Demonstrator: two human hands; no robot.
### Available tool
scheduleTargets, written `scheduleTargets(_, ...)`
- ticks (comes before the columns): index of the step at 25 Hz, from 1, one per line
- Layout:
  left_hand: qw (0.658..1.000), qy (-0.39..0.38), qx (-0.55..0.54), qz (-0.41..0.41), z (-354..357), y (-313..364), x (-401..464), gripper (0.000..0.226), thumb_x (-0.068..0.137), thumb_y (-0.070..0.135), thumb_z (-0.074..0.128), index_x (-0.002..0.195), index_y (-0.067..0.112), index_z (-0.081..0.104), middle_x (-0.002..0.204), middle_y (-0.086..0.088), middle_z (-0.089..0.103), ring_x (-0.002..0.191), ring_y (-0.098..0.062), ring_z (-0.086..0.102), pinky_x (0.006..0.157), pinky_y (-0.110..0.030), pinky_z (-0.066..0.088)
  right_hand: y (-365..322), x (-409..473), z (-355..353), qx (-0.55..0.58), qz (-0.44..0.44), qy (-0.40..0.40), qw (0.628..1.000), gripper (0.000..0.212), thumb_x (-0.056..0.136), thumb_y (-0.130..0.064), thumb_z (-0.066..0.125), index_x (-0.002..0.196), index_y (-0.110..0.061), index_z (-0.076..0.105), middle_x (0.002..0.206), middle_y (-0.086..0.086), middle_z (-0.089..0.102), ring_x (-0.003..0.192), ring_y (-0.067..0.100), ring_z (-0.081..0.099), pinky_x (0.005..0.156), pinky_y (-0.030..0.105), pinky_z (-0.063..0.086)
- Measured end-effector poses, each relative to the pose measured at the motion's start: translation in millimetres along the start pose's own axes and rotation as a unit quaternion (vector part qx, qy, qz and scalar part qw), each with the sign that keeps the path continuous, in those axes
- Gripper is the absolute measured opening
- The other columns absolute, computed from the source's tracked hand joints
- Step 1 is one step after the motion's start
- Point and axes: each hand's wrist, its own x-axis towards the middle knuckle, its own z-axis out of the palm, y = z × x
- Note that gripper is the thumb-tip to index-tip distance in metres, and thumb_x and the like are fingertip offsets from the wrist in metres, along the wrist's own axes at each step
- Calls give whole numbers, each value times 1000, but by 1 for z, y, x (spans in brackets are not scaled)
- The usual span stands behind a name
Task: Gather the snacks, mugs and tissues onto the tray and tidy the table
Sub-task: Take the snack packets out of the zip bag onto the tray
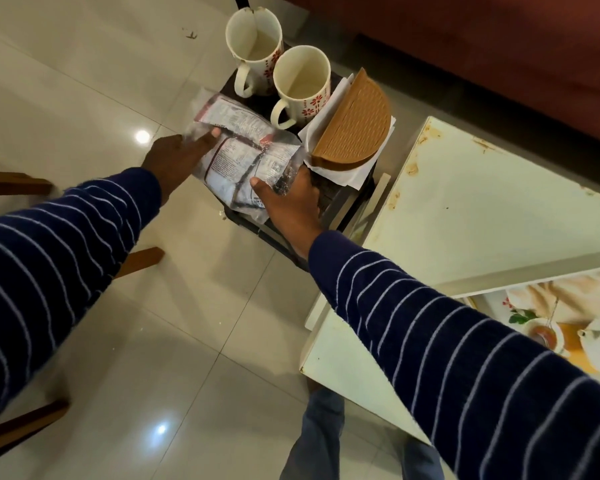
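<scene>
you are holding the snack packets [243, 150] with both hands, left hand [174, 157] and right hand [291, 199]; the slippery plastic is risking sliding out near the mugs [300, 86].

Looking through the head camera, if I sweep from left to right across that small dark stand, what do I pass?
Left hand → clear snack packet, held by both hands → right hand → brown half-round tissue holder → white table.
</scene>
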Motion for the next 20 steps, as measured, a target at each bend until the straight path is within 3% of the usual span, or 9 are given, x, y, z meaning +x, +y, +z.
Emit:
scheduleTargets(3,998,37,-56,14,10,-5,-13,44,78,67,65,87,24,70,80,14,74,69,0,67,58,-17,49,-1,-5,-2,77,-5,-14,997,72,85,-14,72,146,-17,33,143,6,52,131,24,50,109,48,43)
scheduleTargets(5,991,75,-103,34,19,-6,-27,32,83,56,68,79,24,67,67,18,73,59,5,67,53,-15,53,-1,-12,-8,86,-22,-24,996,70,87,-10,69,147,-16,32,143,4,52,130,20,52,107,46,45)
scheduleTargets(8,977,114,-173,48,37,-12,-58,31,88,46,67,96,16,72,84,7,77,76,-6,73,69,-28,61,4,-26,-24,83,-41,-33,995,65,86,-13,70,142,-17,36,137,-1,57,121,13,58,101,43,52)
scheduleTargets(12,974,54,-211,68,56,-27,-112,34,93,41,62,118,17,64,109,-1,73,101,-22,70,84,-40,59,14,-59,-61,78,-58,-44,994,76,80,-14,78,139,-23,30,120,-19,53,99,-17,59,75,9,54)
scheduleTargets(14,972,-10,-217,89,66,-30,-141,33,95,37,60,125,22,57,120,0,69,109,-22,66,93,-49,54,21,-79,-86,102,-66,-50,991,84,78,-13,80,141,-24,26,129,-12,52,107,-12,59,76,11,53)
scheduleTargets(16,967,-71,-224,97,77,-28,-167,35,97,37,57,131,29,53,131,4,64,118,-21,61,100,-54,45,29,-98,-112,116,-65,-59,989,80,78,-12,80,143,-23,34,135,-5,55,112,-1,62,82,20,56)
scheduleTargets(18,962,-103,-241,74,90,-24,-190,42,93,49,53,134,39,50,137,9,59,125,-16,56,105,-53,40,37,-116,-136,103,-63,-56,991,63,79,-12,80,134,-19,48,126,0,63,110,8,65,84,26,57)
scheduleTargets(20,946,-129,-294,41,101,-16,-209,64,84,67,50,142,39,45,143,8,55,131,-16,51,106,-52,37,45,-132,-158,88,-82,-38,992,51,79,-9,80,122,-15,54,116,3,65,103,8,66,79,22,56)
